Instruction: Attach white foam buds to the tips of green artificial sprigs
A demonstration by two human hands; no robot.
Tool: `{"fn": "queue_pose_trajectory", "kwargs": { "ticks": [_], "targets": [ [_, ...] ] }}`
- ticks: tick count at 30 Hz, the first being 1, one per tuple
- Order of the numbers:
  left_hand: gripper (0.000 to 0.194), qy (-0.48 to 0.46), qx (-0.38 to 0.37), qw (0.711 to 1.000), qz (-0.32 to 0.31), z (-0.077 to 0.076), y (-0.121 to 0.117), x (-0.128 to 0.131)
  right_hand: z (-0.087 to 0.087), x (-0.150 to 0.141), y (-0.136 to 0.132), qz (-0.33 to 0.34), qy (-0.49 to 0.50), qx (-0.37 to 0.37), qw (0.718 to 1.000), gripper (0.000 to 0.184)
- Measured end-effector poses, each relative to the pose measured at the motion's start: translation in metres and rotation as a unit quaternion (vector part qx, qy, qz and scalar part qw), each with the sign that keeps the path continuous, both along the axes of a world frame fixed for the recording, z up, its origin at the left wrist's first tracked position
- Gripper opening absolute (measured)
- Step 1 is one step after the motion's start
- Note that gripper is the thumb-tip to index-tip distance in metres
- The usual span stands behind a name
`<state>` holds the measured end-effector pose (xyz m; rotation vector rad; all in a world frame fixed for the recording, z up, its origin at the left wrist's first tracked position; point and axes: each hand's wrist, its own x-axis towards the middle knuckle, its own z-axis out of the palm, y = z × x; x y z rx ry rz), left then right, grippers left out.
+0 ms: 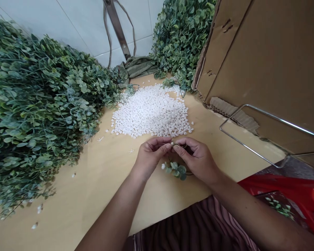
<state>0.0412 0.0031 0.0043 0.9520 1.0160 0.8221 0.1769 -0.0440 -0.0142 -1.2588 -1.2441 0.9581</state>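
Just in front of a heap of small white beads (151,111), my two hands meet with their fingertips almost touching. My left hand (153,153) pinches thumb against index finger, and a small white bead (172,143) shows at its tips. Thin stem of an artificial leaf sprig (181,171) is gripped in my right hand (197,155), thumb and index pressed together. The sprig's green leaves hang below the hands, with a white tip at its left end. Exactly how bead and stem meet is hidden by the fingers.
Piles of artificial greenery stand at the left (42,104) and back (183,38). A cardboard box (272,62) rises at the right, beside a bent metal wire frame (247,147). Loose white pieces (39,209) lie on the tan tabletop (102,195). A red plastic object (307,195) is lower right.
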Motion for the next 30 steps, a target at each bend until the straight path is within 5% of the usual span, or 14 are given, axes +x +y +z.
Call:
{"fn": "queue_pose_trajectory", "kwargs": {
  "ticks": [4,12,15,18,21,25,30],
  "targets": [
    [0.023,0.102,0.092,0.990,-0.017,0.000,0.007,-0.014,0.000,0.004,-0.001,-0.018,0.033,-0.032,0.999,0.017],
    [0.010,0.176,0.174,0.954,-0.170,0.000,0.001,-0.013,0.001,0.005,-0.003,-0.027,0.052,-0.012,0.998,0.020],
    [0.011,0.195,0.167,0.954,-0.155,0.000,0.000,-0.010,0.007,0.007,-0.005,0.023,0.084,0.036,0.995,0.019],
    [0.017,0.156,0.125,0.969,-0.147,0.001,0.002,-0.012,0.010,0.010,-0.003,0.097,0.167,0.057,0.979,0.046],
    [0.019,0.110,0.097,0.978,-0.146,0.001,0.003,-0.014,0.007,0.011,0.001,0.068,0.212,0.024,0.974,0.048],
    [0.015,0.056,0.124,0.981,-0.135,-0.002,0.003,-0.013,-0.001,0.006,0.002,0.007,0.126,-0.004,0.992,0.014],
    [0.012,0.050,0.200,0.977,-0.052,-0.011,0.003,-0.009,-0.005,0.001,-0.003,0.076,-0.004,0.007,0.997,0.022]
  ]
}}
